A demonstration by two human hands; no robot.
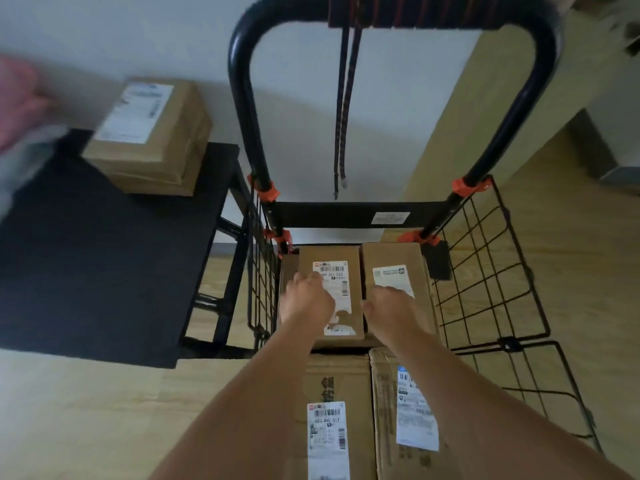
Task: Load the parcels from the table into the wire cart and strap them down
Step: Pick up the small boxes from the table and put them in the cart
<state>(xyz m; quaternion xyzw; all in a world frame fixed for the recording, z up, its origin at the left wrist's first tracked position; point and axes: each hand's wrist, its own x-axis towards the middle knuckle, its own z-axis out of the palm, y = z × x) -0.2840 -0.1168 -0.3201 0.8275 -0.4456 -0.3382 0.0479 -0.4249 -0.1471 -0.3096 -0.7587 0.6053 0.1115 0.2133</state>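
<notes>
Head view: left hand (306, 301) and right hand (393, 306) are resting on two parcels (329, 252) inside the wire cart (346, 216), fingers (313, 277) bent, grip unclear. The last parcel (149, 136) is sitting on the desk (104, 254), up-left, long axis running away, nearer the left hand.

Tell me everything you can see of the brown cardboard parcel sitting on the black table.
The brown cardboard parcel is a closed rectangular box lying flat at the far corner of the black table, close to the white wall. A white printed shipping label covers much of its top face. Lines along its sides may be tape or a second box beneath; blur hides which. Only the table touches it.
</notes>
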